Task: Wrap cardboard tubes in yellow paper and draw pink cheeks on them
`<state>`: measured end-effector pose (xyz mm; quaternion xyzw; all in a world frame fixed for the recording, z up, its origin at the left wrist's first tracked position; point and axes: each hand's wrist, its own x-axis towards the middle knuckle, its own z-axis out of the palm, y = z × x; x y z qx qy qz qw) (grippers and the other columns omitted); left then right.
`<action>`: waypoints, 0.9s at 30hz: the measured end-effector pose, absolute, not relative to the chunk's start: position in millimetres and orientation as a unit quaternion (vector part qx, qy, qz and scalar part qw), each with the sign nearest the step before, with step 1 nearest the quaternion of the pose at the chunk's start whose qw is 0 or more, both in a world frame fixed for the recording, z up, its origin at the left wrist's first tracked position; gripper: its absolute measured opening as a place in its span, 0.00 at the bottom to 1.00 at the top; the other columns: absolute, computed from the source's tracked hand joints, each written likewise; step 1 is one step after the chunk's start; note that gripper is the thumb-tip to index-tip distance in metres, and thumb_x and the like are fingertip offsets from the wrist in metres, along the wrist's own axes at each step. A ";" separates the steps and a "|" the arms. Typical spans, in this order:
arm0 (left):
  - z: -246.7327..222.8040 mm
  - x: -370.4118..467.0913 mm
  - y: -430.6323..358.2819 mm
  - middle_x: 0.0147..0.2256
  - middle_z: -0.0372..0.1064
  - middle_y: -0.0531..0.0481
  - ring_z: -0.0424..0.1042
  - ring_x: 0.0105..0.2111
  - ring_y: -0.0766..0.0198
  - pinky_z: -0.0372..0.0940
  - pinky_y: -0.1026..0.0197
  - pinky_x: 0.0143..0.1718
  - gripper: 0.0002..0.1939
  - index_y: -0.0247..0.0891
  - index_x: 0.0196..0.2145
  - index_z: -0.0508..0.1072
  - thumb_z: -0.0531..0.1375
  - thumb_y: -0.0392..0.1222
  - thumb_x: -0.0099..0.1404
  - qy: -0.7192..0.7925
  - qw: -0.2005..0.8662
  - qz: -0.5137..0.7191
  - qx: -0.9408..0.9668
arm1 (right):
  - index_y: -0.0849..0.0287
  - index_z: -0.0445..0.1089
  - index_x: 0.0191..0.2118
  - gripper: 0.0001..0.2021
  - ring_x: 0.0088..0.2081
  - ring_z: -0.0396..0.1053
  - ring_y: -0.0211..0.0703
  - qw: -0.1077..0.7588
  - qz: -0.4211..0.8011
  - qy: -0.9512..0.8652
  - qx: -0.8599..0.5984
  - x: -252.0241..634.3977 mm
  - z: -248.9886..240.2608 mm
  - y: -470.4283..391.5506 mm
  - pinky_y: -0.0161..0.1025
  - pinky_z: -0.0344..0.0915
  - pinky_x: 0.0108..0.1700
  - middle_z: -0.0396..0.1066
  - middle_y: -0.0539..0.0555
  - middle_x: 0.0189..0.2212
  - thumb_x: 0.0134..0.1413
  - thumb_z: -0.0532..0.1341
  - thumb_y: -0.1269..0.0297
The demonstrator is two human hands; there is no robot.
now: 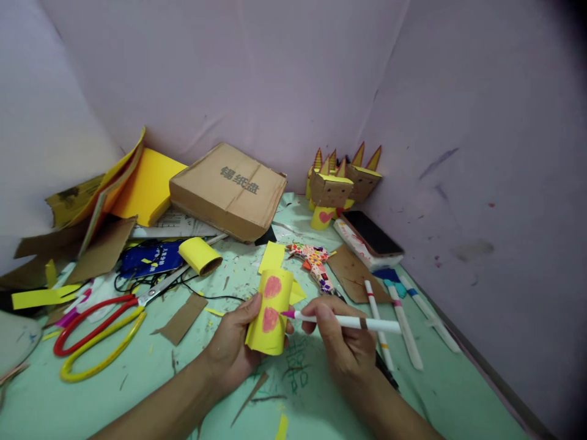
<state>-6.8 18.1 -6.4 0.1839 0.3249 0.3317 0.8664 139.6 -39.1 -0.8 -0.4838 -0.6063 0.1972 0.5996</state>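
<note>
My left hand (236, 342) is wrapped round a yellow paper-covered tube (263, 338), which it holds slightly tilted above the table. Two pink-red shapes are coloured on the tube's near side, one above the other. Pinched in my right hand (342, 342) is a white marker (376, 324) with a brown band and a pink tip. The tip touches, or nearly touches, the right edge of the lower pink shape. Fingers of my left hand are partly hidden behind the tube. Another yellow-covered tube (197, 253) lies on its side farther back.
Red-and-yellow-handled scissors (103, 333) lie at left. A cardboard box (224, 189) and yellow sheets (149, 183) stand behind. Cardboard figures (330, 190), a phone (373, 232), a floral glue gun (314, 263) and several markers (406, 333) are at right. Scraps litter the green table cover (183, 403).
</note>
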 end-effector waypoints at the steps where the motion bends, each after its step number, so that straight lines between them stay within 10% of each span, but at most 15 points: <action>1: -6.8 -7.0 18.1 0.31 0.74 0.40 0.74 0.27 0.59 0.68 0.59 0.29 0.13 0.28 0.44 0.66 0.51 0.41 0.66 0.324 0.866 0.332 0.185 | 0.58 0.69 0.29 0.12 0.23 0.67 0.36 0.598 0.197 -0.608 -0.483 139.3 -0.8 -38.9 0.33 0.61 0.26 0.69 0.49 0.20 0.61 0.52 0.67; 27: -2.2 -4.6 16.1 0.33 0.72 0.44 0.72 0.30 0.62 0.67 0.62 0.31 0.12 0.30 0.46 0.65 0.53 0.36 0.66 0.341 0.847 0.373 0.165 | 0.59 0.69 0.29 0.12 0.23 0.66 0.35 0.591 0.192 -0.613 -0.489 138.6 -4.5 -38.3 0.32 0.61 0.26 0.67 0.48 0.20 0.61 0.52 0.68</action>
